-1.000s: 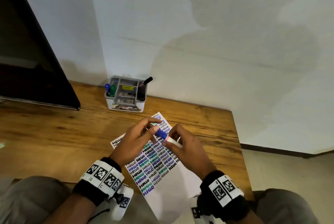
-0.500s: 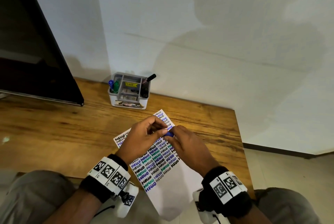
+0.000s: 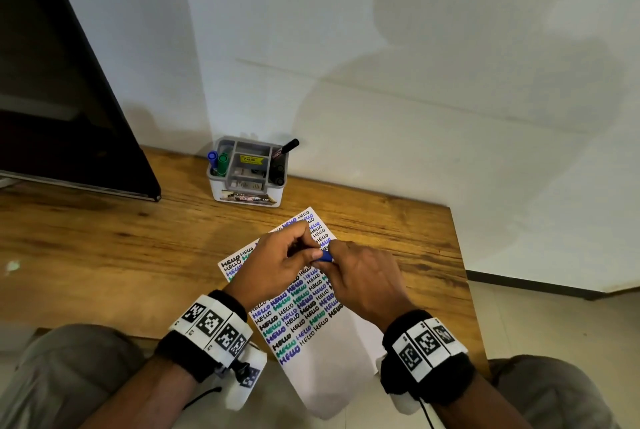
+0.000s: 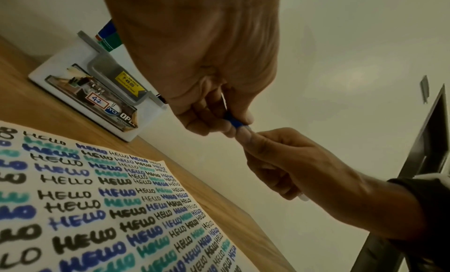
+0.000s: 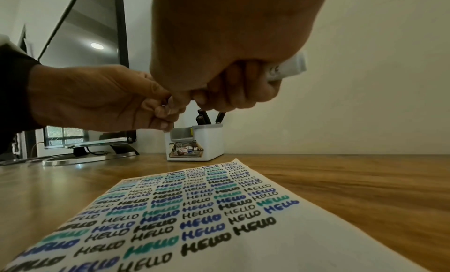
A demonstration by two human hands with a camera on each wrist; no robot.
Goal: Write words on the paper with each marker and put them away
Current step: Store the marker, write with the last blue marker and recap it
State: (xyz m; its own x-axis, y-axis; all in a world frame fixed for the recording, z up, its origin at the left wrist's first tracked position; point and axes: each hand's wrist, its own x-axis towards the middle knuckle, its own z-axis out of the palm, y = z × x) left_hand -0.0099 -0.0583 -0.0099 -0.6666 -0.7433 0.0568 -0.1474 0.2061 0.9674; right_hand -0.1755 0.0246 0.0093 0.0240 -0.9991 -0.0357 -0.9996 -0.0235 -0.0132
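Over the paper (image 3: 332, 380), which is covered in rows of "HELLO", both hands meet on one blue marker (image 3: 325, 257). My left hand (image 3: 306, 250) pinches its blue cap end (image 4: 234, 122) with fingertips and thumb. My right hand (image 3: 337, 255) is curled round the white barrel (image 5: 288, 66), whose tail sticks out past the palm. Only a sliver of blue shows between the two hands in the head view. The paper's lower part is blank. The grey and white organizer (image 3: 221, 193) stands by the wall with blue, green and black markers in it.
A dark monitor (image 3: 62, 89) on a stand fills the left of the wooden table (image 3: 104, 248). The table's right edge (image 3: 460, 273) drops to a tiled floor. The paper overhangs the near edge above my knees.
The hands have drawn together: the blue cap and white barrel that showed between them a second ago are now almost covered by fingers. Both hands sit slightly higher over the paper.
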